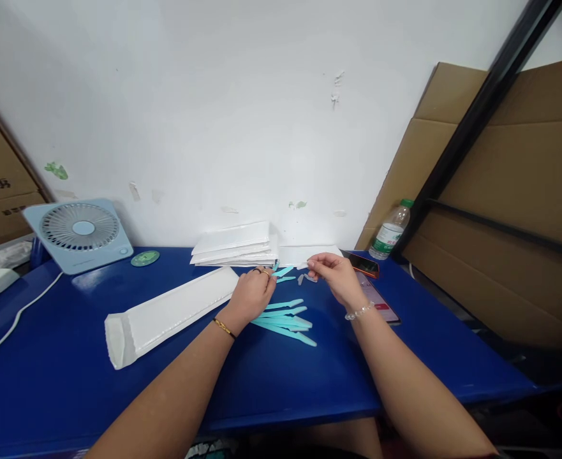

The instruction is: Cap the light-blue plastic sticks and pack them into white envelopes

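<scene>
My left hand is closed around slim turquoise eyebrow razors, whose ends stick out past the fingers to the right. My right hand pinches a small translucent blade cap between thumb and fingertips, apart from the left hand. Below it, a few more loose caps lie on the blue table. Several other turquoise razors are fanned out on the tabletop beside my left wrist, their tips pointing right; their rear ends are partly hidden by that hand.
A long white padded envelope lies left of my left hand. Stacked white envelopes rest against the wall. At right are a phone, a larger screen device and a bottle. A blue fan stands left.
</scene>
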Tool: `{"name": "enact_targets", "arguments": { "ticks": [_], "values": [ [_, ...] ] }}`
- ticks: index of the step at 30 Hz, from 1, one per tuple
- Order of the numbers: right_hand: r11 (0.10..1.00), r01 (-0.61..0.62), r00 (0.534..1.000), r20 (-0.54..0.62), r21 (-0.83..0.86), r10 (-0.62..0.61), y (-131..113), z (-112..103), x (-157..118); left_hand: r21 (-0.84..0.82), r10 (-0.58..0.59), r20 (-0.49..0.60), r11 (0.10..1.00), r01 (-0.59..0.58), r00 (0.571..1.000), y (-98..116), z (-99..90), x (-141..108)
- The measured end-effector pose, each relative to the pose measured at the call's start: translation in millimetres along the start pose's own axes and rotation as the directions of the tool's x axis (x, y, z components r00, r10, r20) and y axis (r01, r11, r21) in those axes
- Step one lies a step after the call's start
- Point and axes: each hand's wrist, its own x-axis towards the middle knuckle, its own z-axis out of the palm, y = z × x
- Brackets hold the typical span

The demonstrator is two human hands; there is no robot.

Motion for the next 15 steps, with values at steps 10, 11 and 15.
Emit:
{"name": "enact_targets", "arguments": {
  "ticks": [10,11,15],
  "values": [
    [0.997,-0.012,0.991,0.134,-0.080,0.023,2.5,16.0,-5.9,0.029,0.076,0.036,0.997,-0.077,0.996,8.2,-1.4,-2.1],
    [0.997,-0.023,0.987,0.154,-0.079,0.035,1.7,17.7,-6.8,0.015,0.079,0.042,0.997,-0.080,0.996,8.0,-0.2,-2.2],
    [0.985,-0.046,0.971,0.223,-0.164,0.083,3.1,13.3,-4.5,-0.074,0.068,0.115,0.995,-0.060,0.991,7.2,6.1,-3.9]
  ]
}}
